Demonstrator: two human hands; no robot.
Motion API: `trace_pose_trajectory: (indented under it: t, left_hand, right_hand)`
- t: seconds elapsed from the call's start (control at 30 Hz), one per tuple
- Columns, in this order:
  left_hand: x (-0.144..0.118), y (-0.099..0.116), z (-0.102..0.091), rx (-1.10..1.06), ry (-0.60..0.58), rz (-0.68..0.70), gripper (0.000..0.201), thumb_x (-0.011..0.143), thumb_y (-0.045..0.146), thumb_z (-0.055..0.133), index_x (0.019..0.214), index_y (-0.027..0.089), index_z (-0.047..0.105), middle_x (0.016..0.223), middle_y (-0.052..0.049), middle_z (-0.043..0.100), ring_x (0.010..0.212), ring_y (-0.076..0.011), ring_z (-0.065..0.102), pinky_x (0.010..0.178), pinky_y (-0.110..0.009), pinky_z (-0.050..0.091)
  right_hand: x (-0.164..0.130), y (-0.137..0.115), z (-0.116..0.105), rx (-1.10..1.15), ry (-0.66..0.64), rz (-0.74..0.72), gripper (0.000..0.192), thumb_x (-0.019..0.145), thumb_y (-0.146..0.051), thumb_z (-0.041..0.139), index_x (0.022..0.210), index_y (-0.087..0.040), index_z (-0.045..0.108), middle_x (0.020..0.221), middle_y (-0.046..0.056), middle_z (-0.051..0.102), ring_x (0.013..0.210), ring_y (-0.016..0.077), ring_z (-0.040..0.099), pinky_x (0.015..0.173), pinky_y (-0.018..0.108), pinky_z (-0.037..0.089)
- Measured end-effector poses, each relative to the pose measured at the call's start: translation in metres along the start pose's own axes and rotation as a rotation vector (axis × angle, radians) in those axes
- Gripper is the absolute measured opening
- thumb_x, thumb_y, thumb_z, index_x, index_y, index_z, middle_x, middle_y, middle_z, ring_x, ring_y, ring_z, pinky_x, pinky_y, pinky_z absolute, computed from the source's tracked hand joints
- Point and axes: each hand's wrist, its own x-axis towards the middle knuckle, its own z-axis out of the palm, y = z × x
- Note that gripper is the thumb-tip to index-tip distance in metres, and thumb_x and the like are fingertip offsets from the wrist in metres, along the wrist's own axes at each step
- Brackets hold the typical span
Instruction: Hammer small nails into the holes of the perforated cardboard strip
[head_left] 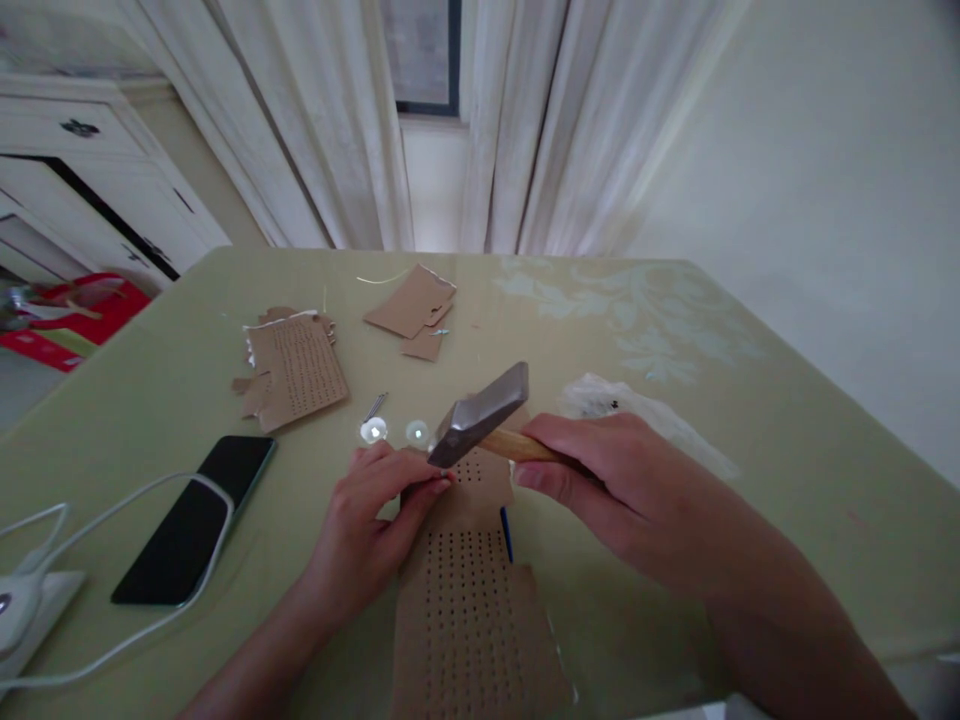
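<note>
My right hand (600,480) is wrapped round the wooden handle of a hammer (484,412). The steel head hovers right over the fingertips of my left hand (382,500). Thumb and forefinger of that hand pinch a small nail, mostly hidden, with only a tiny tip showing under the hammer. Beneath them lies a long piece of brown cardboard (469,610), punched with rows of small holes. A strip of blue (507,535) peeks out under its right edge.
Beyond my left hand lie thin metal pins (375,405) and two clear discs (373,430). Punched cardboard pieces (300,370), plain cardboard scraps (412,303), a phone (199,520) with a white cable (150,487) across it, and a clear plastic bag (675,435) share the table.
</note>
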Motion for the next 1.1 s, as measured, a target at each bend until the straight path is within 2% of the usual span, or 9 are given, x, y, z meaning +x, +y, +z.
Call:
trace_pose_trajectory:
  t: [0.2,0.37,0.5,0.57,0.7,0.77,0.93,1.03,1.1]
  left_hand:
    - [-0.003,-0.003,0.001,0.024,-0.037,0.000,0.015,0.104,0.017,0.068,0.098,0.027,0.078,0.087,0.003,0.080,0.078,-0.0179,0.063,0.078,-0.037,0.043]
    - [-0.004,-0.004,0.001,0.052,-0.041,-0.015,0.013,0.106,0.025,0.069,0.100,0.026,0.081,0.093,-0.002,0.083,0.085,-0.0217,0.069,0.081,-0.039,0.048]
    - [-0.002,-0.004,0.000,0.015,-0.055,0.026,0.016,0.104,0.017,0.066,0.095,0.025,0.077,0.083,0.001,0.077,0.075,-0.0183,0.063,0.075,-0.035,0.046]
    - [-0.001,-0.003,0.000,-0.002,-0.051,0.050,0.016,0.102,0.014,0.068,0.094,0.025,0.076,0.082,0.002,0.076,0.075,-0.0170,0.063,0.075,-0.033,0.047]
    - [-0.001,-0.001,0.000,-0.033,-0.020,0.013,0.016,0.101,0.012,0.072,0.099,0.026,0.080,0.105,-0.002,0.077,0.092,-0.0174,0.071,0.083,-0.030,0.054]
    - [-0.001,0.000,-0.001,-0.054,-0.031,-0.017,0.017,0.100,0.012,0.072,0.099,0.025,0.082,0.112,-0.005,0.074,0.092,-0.0167,0.071,0.079,-0.027,0.056]
    - [-0.002,0.000,-0.001,-0.066,-0.041,-0.060,0.015,0.101,0.015,0.073,0.096,0.025,0.083,0.110,-0.004,0.071,0.087,-0.0144,0.069,0.077,-0.025,0.058]
    - [-0.003,-0.001,-0.001,-0.057,-0.032,-0.054,0.013,0.100,0.017,0.076,0.100,0.026,0.084,0.112,-0.005,0.072,0.091,-0.0160,0.071,0.078,-0.026,0.059]
    - [-0.003,-0.001,-0.001,-0.050,-0.057,-0.055,0.008,0.097,0.021,0.080,0.102,0.026,0.084,0.113,-0.005,0.073,0.097,-0.0185,0.072,0.082,-0.028,0.060]
  right_hand:
    - [-0.004,-0.004,0.009,-0.120,-0.059,0.001,0.030,0.112,-0.040,0.059,0.087,-0.025,0.063,0.078,0.002,0.072,0.068,0.0212,0.062,0.065,0.037,0.032]
    - [-0.006,-0.004,0.010,-0.114,-0.023,-0.003,0.026,0.115,-0.041,0.055,0.097,-0.025,0.066,0.083,0.003,0.075,0.071,0.0214,0.065,0.065,0.037,0.032]
    - [-0.005,-0.004,0.012,-0.173,-0.085,-0.023,0.026,0.113,-0.040,0.058,0.093,-0.025,0.067,0.083,0.003,0.076,0.070,0.0222,0.064,0.065,0.037,0.033]
    - [-0.006,-0.004,0.011,-0.166,-0.073,-0.036,0.026,0.113,-0.040,0.059,0.093,-0.025,0.067,0.082,0.003,0.076,0.070,0.0218,0.064,0.066,0.037,0.033]
    - [-0.007,-0.002,0.011,-0.128,-0.030,-0.017,0.027,0.115,-0.039,0.056,0.094,-0.024,0.066,0.081,0.001,0.074,0.068,0.0191,0.062,0.065,0.036,0.032]
    - [-0.006,-0.001,0.012,-0.167,-0.055,-0.023,0.025,0.114,-0.038,0.058,0.094,-0.024,0.067,0.083,0.002,0.076,0.069,0.0198,0.062,0.065,0.036,0.031]
    - [-0.003,0.001,0.010,-0.158,-0.061,-0.017,0.027,0.114,-0.040,0.058,0.095,-0.024,0.068,0.082,0.003,0.075,0.070,0.0214,0.064,0.065,0.036,0.032]
    - [-0.003,0.001,0.008,-0.137,-0.036,-0.002,0.028,0.115,-0.039,0.056,0.095,-0.024,0.067,0.081,0.002,0.074,0.069,0.0203,0.063,0.065,0.036,0.033]
    - [-0.003,0.002,0.010,-0.176,-0.064,-0.020,0.026,0.114,-0.039,0.059,0.095,-0.023,0.069,0.085,0.003,0.077,0.071,0.0211,0.064,0.066,0.036,0.032]
